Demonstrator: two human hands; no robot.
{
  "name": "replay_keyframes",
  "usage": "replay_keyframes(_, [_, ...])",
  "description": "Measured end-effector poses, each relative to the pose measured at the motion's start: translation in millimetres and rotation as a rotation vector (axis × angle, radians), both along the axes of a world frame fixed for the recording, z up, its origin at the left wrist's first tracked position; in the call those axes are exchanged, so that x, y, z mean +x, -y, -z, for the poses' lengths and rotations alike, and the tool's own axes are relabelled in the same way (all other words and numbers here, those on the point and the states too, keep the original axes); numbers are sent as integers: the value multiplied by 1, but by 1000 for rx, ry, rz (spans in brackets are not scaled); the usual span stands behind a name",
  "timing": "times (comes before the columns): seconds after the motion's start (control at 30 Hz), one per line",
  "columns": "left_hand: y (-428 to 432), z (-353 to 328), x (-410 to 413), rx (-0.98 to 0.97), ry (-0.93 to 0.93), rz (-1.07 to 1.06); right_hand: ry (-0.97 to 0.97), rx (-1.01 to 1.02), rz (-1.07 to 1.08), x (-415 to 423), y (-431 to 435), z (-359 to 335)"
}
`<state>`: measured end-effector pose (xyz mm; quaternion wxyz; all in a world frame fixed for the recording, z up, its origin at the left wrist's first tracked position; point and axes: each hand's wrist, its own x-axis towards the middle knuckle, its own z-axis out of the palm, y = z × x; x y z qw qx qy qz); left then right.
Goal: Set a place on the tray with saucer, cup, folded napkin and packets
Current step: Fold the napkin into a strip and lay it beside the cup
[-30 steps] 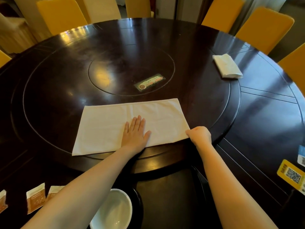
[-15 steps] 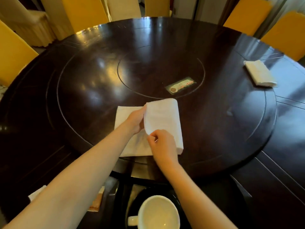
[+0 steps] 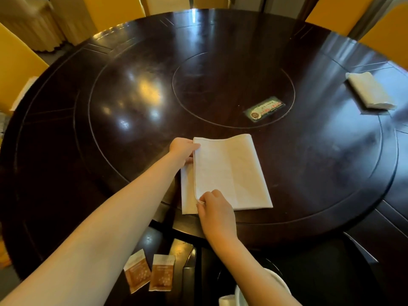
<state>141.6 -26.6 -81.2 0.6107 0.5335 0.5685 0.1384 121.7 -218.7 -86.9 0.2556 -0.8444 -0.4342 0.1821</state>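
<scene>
White napkin (image 3: pixel 229 173) lying folded at centre frame on the dark round bench (image 3: pixel 132 111); left hand (image 3: pixel 183 149) pinching the top layer's upper left corner, fingers clamped on cloth; right hand (image 3: pixel 215 208) pinching the same layer's lower left corner, fingers likewise closed on it; two brown packets (image 3: pixel 148 273) at lower centre; white cup (image 3: pixel 240 293) partly hidden at bottom edge; second folded cloth (image 3: pixel 368 90) at upper right.

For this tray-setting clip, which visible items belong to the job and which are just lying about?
Job items:
- white cloth napkin, pinched by both hands, left and right
- two brown sachet packets
- white ceramic cup, mostly hidden

Lying about:
- folded white cloth at far right
- green label card
- yellow chairs
</scene>
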Motion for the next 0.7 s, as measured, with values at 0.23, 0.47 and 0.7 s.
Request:
replay_keyframes(0.23, [-15, 2, -11, 124, -79, 51, 34, 12, -34, -15, -8, 7])
replay_keyframes(0.47, [-14, 0, -14, 216, -95, 103, 59, 26, -71, -21, -7, 10])
replay_keyframes(0.7, [-15, 2, -21, 342, -139, 139, 65, 50, -132, -25, -6, 12])
